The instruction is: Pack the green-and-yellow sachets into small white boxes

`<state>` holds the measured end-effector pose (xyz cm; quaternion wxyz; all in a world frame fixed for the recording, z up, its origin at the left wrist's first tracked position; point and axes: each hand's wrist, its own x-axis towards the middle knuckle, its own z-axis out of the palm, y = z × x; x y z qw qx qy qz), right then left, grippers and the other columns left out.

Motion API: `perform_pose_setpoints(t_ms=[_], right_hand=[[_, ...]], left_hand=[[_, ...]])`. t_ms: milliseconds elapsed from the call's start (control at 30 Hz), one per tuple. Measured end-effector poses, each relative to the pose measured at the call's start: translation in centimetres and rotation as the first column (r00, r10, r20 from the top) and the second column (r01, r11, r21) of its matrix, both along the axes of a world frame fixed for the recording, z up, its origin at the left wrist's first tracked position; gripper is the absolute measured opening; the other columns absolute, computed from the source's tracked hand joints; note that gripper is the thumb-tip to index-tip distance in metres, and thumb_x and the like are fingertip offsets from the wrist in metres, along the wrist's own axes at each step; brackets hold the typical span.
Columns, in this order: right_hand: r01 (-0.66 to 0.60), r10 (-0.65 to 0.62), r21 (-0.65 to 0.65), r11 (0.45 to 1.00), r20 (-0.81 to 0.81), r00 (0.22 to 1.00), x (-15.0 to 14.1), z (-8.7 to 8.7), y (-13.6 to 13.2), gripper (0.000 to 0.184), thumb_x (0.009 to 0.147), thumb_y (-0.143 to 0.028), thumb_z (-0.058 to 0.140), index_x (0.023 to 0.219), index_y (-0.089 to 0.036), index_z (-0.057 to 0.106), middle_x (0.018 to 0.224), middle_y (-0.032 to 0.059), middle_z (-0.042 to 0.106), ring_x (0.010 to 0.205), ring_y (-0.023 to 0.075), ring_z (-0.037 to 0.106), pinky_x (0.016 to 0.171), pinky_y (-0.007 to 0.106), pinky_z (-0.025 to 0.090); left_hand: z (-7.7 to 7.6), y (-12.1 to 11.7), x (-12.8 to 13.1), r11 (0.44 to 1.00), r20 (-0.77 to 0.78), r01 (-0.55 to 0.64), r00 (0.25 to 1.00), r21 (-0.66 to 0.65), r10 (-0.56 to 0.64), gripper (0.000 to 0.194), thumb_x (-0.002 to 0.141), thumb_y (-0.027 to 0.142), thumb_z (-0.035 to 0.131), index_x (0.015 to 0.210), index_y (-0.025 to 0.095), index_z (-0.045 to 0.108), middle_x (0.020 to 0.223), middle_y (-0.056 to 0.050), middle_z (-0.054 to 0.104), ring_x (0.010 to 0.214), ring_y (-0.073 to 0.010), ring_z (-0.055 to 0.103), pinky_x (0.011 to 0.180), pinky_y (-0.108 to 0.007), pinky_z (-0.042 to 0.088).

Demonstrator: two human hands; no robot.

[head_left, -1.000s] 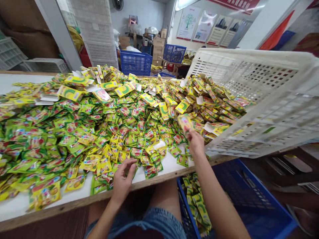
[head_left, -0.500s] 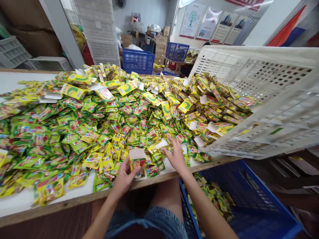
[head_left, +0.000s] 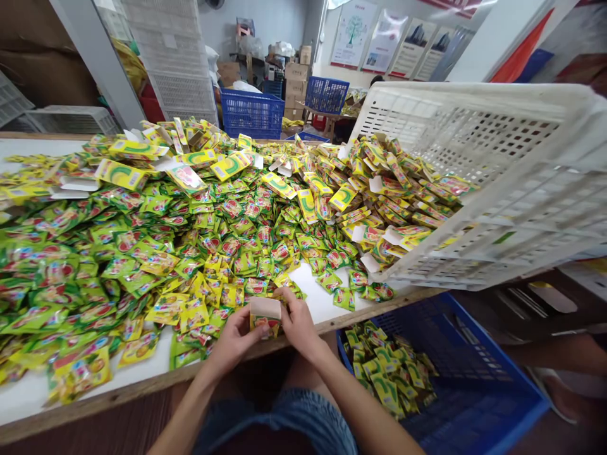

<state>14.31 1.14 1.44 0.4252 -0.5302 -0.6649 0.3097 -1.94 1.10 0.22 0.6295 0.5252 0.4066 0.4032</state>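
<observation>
A long white table (head_left: 310, 284) with a worn wooden edge fills the foreground. Beyond its left part rise a grey post (head_left: 97, 57) and a tall stack of white crates (head_left: 171, 63). Across from the table's middle, cardboard boxes (head_left: 294, 85) stand piled near a pale wall (head_left: 277, 22). Posters (head_left: 353, 35), one catching glare, hang beyond the table's right half. Dark floor (head_left: 123, 417) shows below the table's near edge.

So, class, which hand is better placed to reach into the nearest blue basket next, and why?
Probably the right hand: it is nearer the blue basket, which sits low on that side, while the left hand grips the small carton.
</observation>
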Motion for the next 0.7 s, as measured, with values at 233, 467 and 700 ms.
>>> perform_pose_setpoints(t_ms=[233,467,700], right_hand=[[-0.096,-0.023,-0.245,0.965,-0.44,0.898,0.3,-0.5,-0.4,0.019,0.082,-0.034,0.051,0.094,-0.02,0.056,0.076,0.0008,0.062,0.057,0.0131,0.054,0.053,0.024,0.043],[0.467,-0.5,-0.181,0.866,-0.26,0.826,9.8,-2.6,1.7,0.039,0.072,-0.053,0.056,0.077,-0.014,0.061,0.06,0.0022,0.06,0.049,0.0133,0.049,0.048,0.026,0.041],[0.639,-0.643,-0.08,0.765,-0.084,0.761,12.0,-3.6,2.7,0.031,0.058,-0.042,0.071,0.074,-0.016,0.065,0.088,0.0119,0.064,0.094,0.0287,0.051,0.076,0.038,0.04]], left_hand=[[0.0,0.1,0.1,0.991,0.039,-0.077,0.996,-0.114,0.082,0.034,0.066,0.038,0.072,0.089,0.013,0.066,0.083,-0.007,0.073,0.073,-0.0214,0.067,0.069,-0.031,0.053],[0.3,-0.1,0.3,0.97,0.113,-0.185,0.972,-0.16,0.204,0.048,0.064,0.041,0.073,0.101,0.013,0.057,0.092,-0.011,0.072,0.08,-0.0257,0.068,0.071,-0.036,0.054],[0.3,-0.3,0.3,0.979,0.064,-0.177,0.981,-0.102,0.184,0.048,0.065,0.041,0.072,0.101,0.013,0.059,0.097,-0.012,0.072,0.092,-0.0284,0.066,0.077,-0.038,0.053]])
